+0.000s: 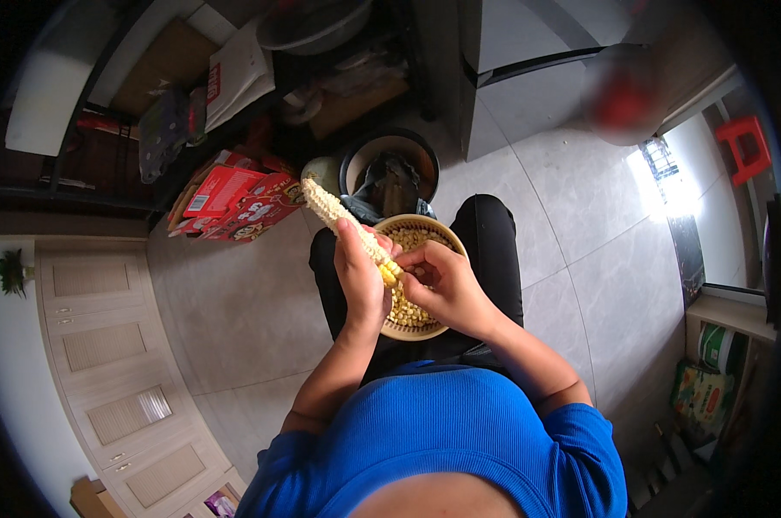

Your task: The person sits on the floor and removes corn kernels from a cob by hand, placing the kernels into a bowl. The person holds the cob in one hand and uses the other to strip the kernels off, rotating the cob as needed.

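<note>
My left hand is wrapped round a corn cob, which slants up to the left. Most of the cob is stripped pale; a patch of yellow kernels shows at its lower end. There the curled fingers and thumb of my right hand press against the kernels. Whether loose kernels sit inside the right fingers is hidden. Under both hands a round tan basket rests on my lap between my knees, with many loose corn kernels in it.
Beyond the basket stands a round bin with a dark bag. Red cardboard boxes lie on the tiled floor to the left, by a dark shelf. A grey refrigerator is at the far right, and a red stool farther right.
</note>
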Demonstrator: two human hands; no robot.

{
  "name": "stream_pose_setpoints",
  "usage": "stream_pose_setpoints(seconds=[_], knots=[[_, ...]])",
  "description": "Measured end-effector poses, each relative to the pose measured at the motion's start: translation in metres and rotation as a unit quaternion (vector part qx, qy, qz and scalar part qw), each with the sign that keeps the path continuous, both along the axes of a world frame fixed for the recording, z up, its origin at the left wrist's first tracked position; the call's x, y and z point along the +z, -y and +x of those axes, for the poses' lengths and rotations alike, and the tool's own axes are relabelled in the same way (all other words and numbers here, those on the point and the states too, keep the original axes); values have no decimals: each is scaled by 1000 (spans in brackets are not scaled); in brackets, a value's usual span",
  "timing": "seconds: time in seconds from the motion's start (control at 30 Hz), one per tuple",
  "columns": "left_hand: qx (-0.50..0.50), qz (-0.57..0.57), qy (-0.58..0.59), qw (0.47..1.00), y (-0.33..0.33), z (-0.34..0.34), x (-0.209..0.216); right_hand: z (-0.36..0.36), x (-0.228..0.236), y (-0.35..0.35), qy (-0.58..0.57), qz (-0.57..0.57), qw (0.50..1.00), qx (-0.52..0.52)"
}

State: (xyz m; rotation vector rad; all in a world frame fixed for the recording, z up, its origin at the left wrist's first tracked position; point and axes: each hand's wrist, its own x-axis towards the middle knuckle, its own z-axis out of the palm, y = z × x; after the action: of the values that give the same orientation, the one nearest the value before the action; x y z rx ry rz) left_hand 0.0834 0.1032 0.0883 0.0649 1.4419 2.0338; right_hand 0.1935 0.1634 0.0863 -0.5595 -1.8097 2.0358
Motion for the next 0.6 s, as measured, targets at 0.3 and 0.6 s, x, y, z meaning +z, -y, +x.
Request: stream_pose_setpoints(seconds=[0.3,0.6], knots=[[-26,-16,-38,999,0,1,7,0,-2,-1,-61,-185,980,35],[-37,-30,-56,997,0,2,4,0,2,-2,-7,-146,989,29]])
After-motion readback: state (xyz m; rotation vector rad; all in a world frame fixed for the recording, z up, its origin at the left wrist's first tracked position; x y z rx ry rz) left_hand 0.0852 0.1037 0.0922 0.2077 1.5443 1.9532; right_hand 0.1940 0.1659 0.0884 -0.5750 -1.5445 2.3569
